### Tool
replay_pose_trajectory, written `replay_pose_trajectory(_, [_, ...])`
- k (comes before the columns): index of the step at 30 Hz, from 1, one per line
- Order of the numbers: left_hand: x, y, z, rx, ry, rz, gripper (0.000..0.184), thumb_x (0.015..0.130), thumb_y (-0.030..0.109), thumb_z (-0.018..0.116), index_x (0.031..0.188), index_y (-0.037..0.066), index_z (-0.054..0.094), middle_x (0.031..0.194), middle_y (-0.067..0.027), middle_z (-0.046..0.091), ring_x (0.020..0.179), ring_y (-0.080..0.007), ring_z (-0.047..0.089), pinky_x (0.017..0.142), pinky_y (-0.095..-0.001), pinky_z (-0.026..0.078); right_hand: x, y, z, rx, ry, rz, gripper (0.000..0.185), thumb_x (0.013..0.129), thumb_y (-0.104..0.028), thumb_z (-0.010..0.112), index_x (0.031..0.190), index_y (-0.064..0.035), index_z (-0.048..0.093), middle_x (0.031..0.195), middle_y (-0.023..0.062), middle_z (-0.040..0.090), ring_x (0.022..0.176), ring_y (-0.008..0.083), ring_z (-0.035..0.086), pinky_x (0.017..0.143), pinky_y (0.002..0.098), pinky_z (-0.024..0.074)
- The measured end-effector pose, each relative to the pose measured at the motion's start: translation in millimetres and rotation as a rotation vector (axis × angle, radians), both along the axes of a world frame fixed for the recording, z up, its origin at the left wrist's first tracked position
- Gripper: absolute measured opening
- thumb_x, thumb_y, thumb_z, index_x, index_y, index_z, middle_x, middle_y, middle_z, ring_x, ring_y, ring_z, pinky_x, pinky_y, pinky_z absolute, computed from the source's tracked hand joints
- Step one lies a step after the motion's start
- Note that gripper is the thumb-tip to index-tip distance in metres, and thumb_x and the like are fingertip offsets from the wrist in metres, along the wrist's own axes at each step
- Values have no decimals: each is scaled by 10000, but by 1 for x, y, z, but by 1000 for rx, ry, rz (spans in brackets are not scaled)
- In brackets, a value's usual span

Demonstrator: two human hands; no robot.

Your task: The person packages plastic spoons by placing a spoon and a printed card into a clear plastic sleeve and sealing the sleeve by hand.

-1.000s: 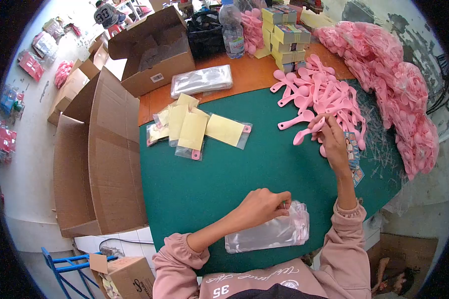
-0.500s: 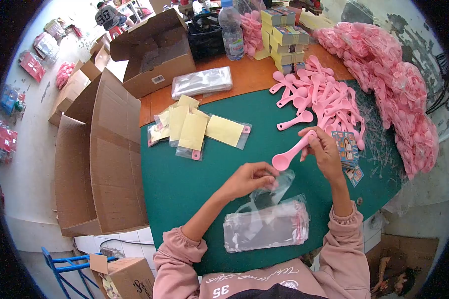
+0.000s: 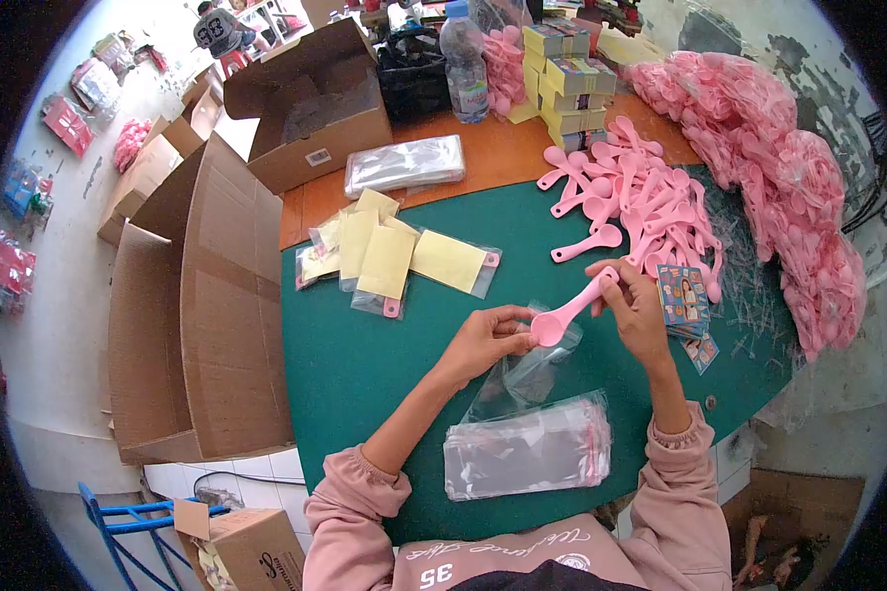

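Note:
My right hand point(image 3: 629, 310) is closed on the handle of a pink measuring spoon point(image 3: 574, 313), whose bowl points left. At the bowl end, my left hand point(image 3: 490, 342) pinches the top of a clear plastic bag point(image 3: 522, 379); the bowl sits right at its fingertips, and whether it is inside the bag's mouth I cannot tell. Below lies a stack of clear bags point(image 3: 525, 451) on the green table top point(image 3: 384, 394). Beside my right hand are printed cards point(image 3: 684, 297). Behind it is a heap of pink spoons point(image 3: 650, 202).
Filled bags with yellow cards point(image 3: 384, 258) lie at left, near a bundle of clear bags point(image 3: 404, 165). Cardboard boxes point(image 3: 232, 315) stand along the left edge. A water bottle point(image 3: 463, 69), card stacks point(image 3: 567, 94) and large bags of spoons point(image 3: 759, 167) line the back and right.
My left hand has moved up to the spoon's bowl with the clear bag. My right hand has lowered the spoon slightly, still holding its handle.

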State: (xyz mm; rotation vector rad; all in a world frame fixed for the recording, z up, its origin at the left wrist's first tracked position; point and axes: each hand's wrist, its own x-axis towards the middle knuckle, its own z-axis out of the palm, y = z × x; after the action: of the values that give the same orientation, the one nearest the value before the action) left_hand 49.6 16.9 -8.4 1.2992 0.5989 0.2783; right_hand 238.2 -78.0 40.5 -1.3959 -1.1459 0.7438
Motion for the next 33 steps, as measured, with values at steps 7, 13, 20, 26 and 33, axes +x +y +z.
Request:
replay_pose_trajectory(7, [8, -2, 6, -23, -99, -14, 351, 822, 129, 591, 1140, -2, 517, 962, -71, 608, 860, -107, 570, 758, -243, 465, -13, 2, -16, -102, 39, 97, 198, 869, -111, 504, 1036, -9, 532, 745, 28, 555, 625, 59, 528, 561, 189, 433])
replay_pose_trajectory(13, [4, -3, 28, -186, -129, 122, 389, 925, 244, 426, 1146, -72, 480, 982, -120, 607, 891, -151, 587, 800, -258, 469, -20, 5, -10, -7, 163, -21, 146, 839, -73, 552, 961, -6, 506, 761, 27, 567, 668, 72, 545, 595, 195, 447])
replay_pose_trajectory(20, [6, 3, 27, -129, -133, -129, 359, 938, 253, 388, 1004, -57, 555, 920, -96, 628, 809, -135, 602, 725, -243, 481, -20, 0, -7, 86, -177, 98, 358, 886, -361, 466, 942, -13, 528, 821, 52, 593, 886, 139, 525, 742, 290, 441])
replay_pose_trajectory(26, [7, 13, 34, -183, -151, -71, 343, 940, 236, 377, 1079, -38, 530, 937, -126, 622, 816, -148, 609, 713, -253, 497, 23, -10, 15, -19, -239, -15, 456, 854, -438, 473, 942, -8, 595, 1059, 174, 514, 1015, 270, 477, 851, 376, 385])
replay_pose_trajectory(33, [4, 24, 37, -107, -62, -77, 348, 945, 223, 358, 1105, -40, 520, 948, -141, 619, 818, -152, 604, 733, -253, 492, 121, -63, -17, -695, -970, -690, 333, 761, -272, 618, 948, 0, 579, 979, 179, 509, 908, 331, 513, 751, 404, 422])
